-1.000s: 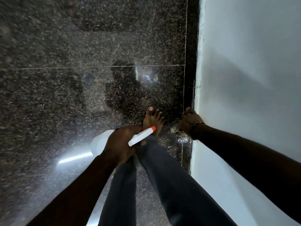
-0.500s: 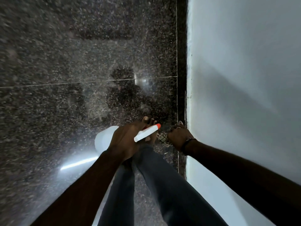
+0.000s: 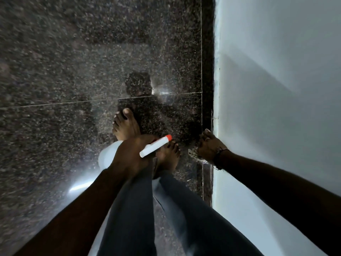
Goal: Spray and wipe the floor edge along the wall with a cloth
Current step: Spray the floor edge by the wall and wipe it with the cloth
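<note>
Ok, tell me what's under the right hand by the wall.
A patterned cloth pokes out beneath the right hand, pressed at the floor edge. The hand covers most of it.

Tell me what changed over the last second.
The right hand, pressing the cloth at the wall's foot, slid back toward the body, then forward again. A second bare foot has come into view. The left hand kept its grip on the spray bottle, nozzle aimed toward the wall.

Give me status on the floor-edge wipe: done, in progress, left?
Done: the strip behind the right hand glistens wet. In hand: that hand presses the cloth on the floor edge by the wall; the left hand has its grip on the spray bottle. Left: the dark edge ahead looks dry, though blurred.
</note>
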Tool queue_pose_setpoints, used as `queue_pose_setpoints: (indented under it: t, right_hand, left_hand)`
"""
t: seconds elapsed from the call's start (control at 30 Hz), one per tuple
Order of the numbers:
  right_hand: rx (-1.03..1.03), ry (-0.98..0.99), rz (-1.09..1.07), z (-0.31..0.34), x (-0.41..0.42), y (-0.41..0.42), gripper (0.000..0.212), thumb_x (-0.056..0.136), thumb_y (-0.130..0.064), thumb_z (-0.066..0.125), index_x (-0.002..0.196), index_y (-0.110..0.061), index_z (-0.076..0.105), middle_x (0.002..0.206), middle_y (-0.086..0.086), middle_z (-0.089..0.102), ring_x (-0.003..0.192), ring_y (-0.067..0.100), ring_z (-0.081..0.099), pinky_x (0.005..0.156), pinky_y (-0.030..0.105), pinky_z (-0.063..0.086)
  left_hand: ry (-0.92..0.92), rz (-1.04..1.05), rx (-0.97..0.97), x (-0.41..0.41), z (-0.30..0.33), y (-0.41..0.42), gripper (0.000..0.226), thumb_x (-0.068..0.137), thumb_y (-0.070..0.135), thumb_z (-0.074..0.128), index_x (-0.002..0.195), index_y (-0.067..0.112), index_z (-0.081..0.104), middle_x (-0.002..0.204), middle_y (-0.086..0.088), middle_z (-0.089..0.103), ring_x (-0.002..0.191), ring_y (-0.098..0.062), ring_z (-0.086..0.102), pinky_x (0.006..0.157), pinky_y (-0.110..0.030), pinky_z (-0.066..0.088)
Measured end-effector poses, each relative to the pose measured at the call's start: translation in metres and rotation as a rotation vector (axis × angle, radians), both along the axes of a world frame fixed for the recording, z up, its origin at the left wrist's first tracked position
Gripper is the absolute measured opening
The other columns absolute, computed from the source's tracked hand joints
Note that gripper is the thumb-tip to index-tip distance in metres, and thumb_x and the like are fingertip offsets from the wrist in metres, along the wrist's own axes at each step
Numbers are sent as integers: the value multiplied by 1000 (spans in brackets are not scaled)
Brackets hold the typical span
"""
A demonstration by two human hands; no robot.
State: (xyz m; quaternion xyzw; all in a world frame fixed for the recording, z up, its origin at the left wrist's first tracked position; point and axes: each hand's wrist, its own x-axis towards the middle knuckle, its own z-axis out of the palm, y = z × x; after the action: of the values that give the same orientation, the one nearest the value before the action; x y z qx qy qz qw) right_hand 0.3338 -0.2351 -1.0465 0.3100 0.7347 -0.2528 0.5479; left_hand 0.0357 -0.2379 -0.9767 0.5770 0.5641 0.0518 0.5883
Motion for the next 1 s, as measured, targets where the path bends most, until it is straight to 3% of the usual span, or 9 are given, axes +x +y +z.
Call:
queue_pose_setpoints:
  t: [0.07,0.17,0.27,0.37,0.47,0.57,0.67,0.83,1.0]
  right_hand:
    - [-74,-45,-69,3,-8,19,44,96,-28,47,131,-1,53,145,16,44,140,25,32,120,34,11]
    - [201,44,3,-11,-19,43,31,75,-30,59,93,-13,78,97,9,76,101,20,69,102,35,32]
    - [251,50,131,-4,-32,46,29,65,-30,65,80,-10,80,78,14,77,76,29,74,99,35,34]
    - [110,38,192,20,-40,52,24,83,-23,61,94,-10,76,93,14,76,96,28,71,111,38,36]
    - [238,35,286,27,-32,62,32,90,-18,48,112,-13,71,110,16,72,115,31,62,117,44,27]
    - [304,42,301,26,-28,71,46,89,-14,32,101,-20,76,103,11,75,108,29,67,116,41,31]
    - [288,82,292,30,-29,78,43,99,-18,30,133,-20,56,136,5,58,132,27,49,120,41,20]
    - [234,-50,205,26,-31,78,54,99,-24,13,135,-12,52,133,21,57,133,37,43,122,46,5]
    - [92,54,-1,50,-61,76,34,96,-14,36,114,-6,64,119,17,67,116,34,61,106,52,37]
  left_hand:
    - [19,-26,4,-4,-5,-1,30,62,34,44,82,22,62,73,3,68,66,-12,62,60,-44,47]
    - [6,-40,-30,-10,-6,0,39,62,38,41,89,24,65,78,5,69,71,-11,63,64,-42,48]
    - [25,-42,-34,-15,-3,1,39,70,38,44,100,27,66,84,5,71,76,-12,64,64,-35,48]
    - [77,-27,-22,-20,2,4,22,71,27,55,90,26,65,83,0,71,78,-23,65,62,-36,48]
    - [43,-24,-34,-21,9,11,30,68,34,48,89,23,66,83,-2,71,80,-26,66,65,-43,50]
    - [46,-43,-26,-21,12,23,30,67,27,49,92,23,66,83,-2,71,79,-26,65,64,-45,50]
    - [31,-38,-23,-19,13,32,25,68,24,49,88,23,64,76,-1,68,73,-22,63,61,-45,49]
    - [54,-64,11,-8,20,53,16,72,28,62,86,22,64,72,0,66,67,-17,62,58,-42,47]
    - [115,-95,52,-2,22,72,13,76,21,63,89,20,63,71,-1,65,65,-18,61,57,-44,46]
